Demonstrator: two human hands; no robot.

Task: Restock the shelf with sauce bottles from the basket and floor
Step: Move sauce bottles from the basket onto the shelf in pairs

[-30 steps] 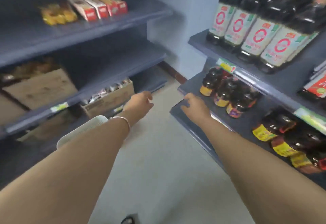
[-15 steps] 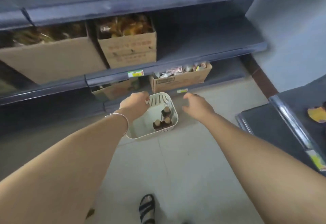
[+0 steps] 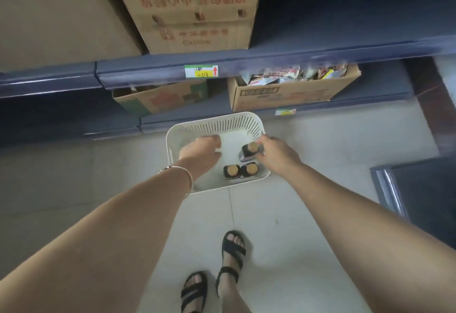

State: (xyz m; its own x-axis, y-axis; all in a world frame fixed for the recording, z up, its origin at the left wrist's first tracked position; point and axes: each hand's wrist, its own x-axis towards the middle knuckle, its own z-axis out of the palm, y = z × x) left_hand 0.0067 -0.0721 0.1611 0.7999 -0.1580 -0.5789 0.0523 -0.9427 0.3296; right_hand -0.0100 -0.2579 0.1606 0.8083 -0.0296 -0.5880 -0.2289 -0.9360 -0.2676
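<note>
A white slotted basket [image 3: 214,125] stands on the floor tiles below me. Three dark sauce bottles with tan caps are in its right half. Two bottles [image 3: 240,170] stand side by side near the front wall. The third bottle [image 3: 249,151] is farther back and leans a little. My right hand [image 3: 275,152] reaches in from the right, and its finger and thumb curl round that third bottle. My left hand [image 3: 201,149] hangs over the bare left half of the basket with loosely bent fingers and holds nothing.
Behind the basket is a blue shelf unit [image 3: 271,59] with cardboard boxes [image 3: 192,9] on it; a box of packets [image 3: 291,90] is on its lowest level. The corner of another blue shelf [image 3: 394,187] juts in at the right. My sandalled feet [image 3: 214,270] stand on the tiles.
My view turned from the sauce shelf on the right down to the basket. Both hands dropped into it, and the right hand closed on the far bottle.
</note>
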